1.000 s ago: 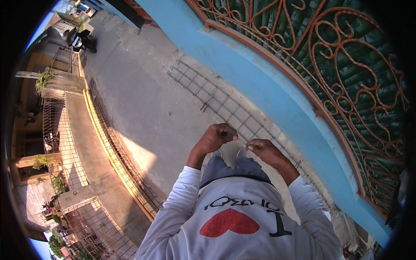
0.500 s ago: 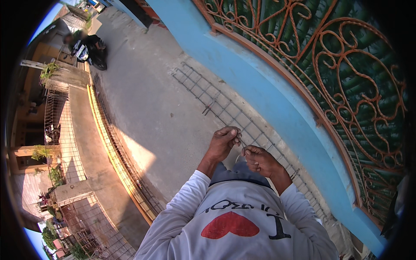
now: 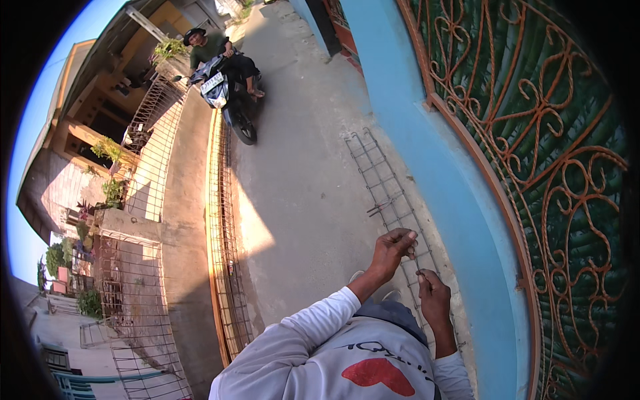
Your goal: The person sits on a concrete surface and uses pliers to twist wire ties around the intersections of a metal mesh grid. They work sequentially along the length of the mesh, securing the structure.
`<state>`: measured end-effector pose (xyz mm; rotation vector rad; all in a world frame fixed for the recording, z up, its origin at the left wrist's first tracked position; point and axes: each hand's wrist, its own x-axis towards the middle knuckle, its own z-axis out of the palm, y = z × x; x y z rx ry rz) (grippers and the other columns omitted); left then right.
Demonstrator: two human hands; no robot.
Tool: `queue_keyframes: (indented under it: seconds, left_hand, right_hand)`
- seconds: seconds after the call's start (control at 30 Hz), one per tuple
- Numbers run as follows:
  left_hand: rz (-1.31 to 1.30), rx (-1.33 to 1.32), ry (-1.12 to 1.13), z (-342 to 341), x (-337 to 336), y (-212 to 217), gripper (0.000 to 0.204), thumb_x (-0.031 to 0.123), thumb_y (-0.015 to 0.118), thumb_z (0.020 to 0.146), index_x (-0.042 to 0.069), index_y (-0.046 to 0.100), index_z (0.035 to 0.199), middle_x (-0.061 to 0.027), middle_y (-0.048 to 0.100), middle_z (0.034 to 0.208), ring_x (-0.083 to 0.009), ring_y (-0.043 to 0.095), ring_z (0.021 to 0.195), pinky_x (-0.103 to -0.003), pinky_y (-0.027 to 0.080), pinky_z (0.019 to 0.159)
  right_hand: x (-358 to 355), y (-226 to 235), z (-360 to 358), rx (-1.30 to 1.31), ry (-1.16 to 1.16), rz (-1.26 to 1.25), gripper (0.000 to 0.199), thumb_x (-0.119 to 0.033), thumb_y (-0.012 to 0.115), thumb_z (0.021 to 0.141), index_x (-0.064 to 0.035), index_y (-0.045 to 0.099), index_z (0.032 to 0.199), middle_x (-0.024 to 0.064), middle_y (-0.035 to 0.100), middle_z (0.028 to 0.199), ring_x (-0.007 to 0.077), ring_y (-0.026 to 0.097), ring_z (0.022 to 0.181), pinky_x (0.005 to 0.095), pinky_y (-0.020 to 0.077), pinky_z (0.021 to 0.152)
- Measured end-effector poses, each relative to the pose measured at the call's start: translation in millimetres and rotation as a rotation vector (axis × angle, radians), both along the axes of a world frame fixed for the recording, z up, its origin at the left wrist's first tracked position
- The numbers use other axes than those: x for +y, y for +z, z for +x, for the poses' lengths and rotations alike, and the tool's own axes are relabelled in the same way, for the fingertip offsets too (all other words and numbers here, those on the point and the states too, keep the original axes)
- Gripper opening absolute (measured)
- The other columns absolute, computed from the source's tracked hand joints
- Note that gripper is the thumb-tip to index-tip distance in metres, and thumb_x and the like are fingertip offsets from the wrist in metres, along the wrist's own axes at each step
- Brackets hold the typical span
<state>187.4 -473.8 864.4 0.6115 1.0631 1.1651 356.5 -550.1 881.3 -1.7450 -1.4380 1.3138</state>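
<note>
My left hand (image 3: 395, 252) is closed, its thumb and fingertips pinched together above a long steel rebar lattice (image 3: 385, 205). A little lower and to the right, my right hand (image 3: 435, 297) is also closed, with the thumb pointing up along the fingers. The two hands are close but apart. Whatever sits between the fingertips is too thin and small to name. The lattice lies on the ground beneath both hands, along the foot of the blue wall, and my hands and forearms hide part of it.
On the right runs a blue wall (image 3: 427, 167) topped by curled ironwork (image 3: 573, 167). A person (image 3: 213, 50) sits on a motorcycle (image 3: 230, 100) ahead on the left of the lane. Long rebar cages (image 3: 227, 267) stretch along the left side, beside a low concrete wall (image 3: 183, 227).
My view has swung left, so hands and lattice appear farther right. The motorcycle and its rider look nearer and larger. Both hands remain closed, and the right thumb now points upward.
</note>
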Motion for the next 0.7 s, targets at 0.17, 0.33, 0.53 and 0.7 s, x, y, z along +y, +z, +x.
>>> queue_keyframes:
  seconds: [0.17,0.33,0.53,0.7]
  left_hand:
    - [0.033,0.011,-0.027,12.0,-18.4,2.8,0.032,0.025,0.07,0.097,-0.005,0.068,0.108,-0.0076,0.067,0.088,-0.0135,0.063,0.077,-0.03,0.052,0.07]
    - [0.064,0.042,0.025,10.2,-24.4,-1.8,0.032,0.025,0.07,0.097,-0.005,0.069,0.107,-0.0071,0.068,0.089,-0.0128,0.063,0.078,-0.029,0.051,0.071]
    - [0.038,0.049,0.022,4.7,-15.7,3.2,0.031,0.024,0.07,0.097,-0.005,0.068,0.107,-0.008,0.067,0.086,-0.0137,0.062,0.074,-0.03,0.052,0.068]
    - [-0.017,-0.082,0.005,-7.8,-14.6,0.1,0.026,0.023,0.067,0.099,-0.003,0.067,0.104,-0.0089,0.067,0.088,-0.0144,0.062,0.073,-0.031,0.052,0.067]
  right_hand:
    - [8.6,-5.2,-11.5,0.135,-0.1,0.121,0.016,-0.014,0.057,0.101,-0.0024,0.064,0.11,0.0115,0.06,0.071,0.0135,0.056,0.061,0.0312,0.0465,0.06]
    - [12.9,-19.2,-18.2,-0.228,0.036,0.463,0.02,-0.01,0.052,0.103,0.0005,0.061,0.117,0.0075,0.068,0.088,0.018,0.063,0.076,0.0347,0.0518,0.071]
    - [31.8,-9.8,-16.1,0.09,0.106,0.222,0.022,-0.016,0.052,0.105,-0.0009,0.063,0.116,0.0016,0.06,0.08,0.0127,0.053,0.066,0.0315,0.0452,0.061]
    - [31.3,2.8,-4.8,0.397,0.076,-0.229,0.023,-0.024,0.053,0.106,-0.0066,0.067,0.109,-0.0074,0.037,0.065,0.003,0.031,0.054,0.0235,0.0288,0.05]
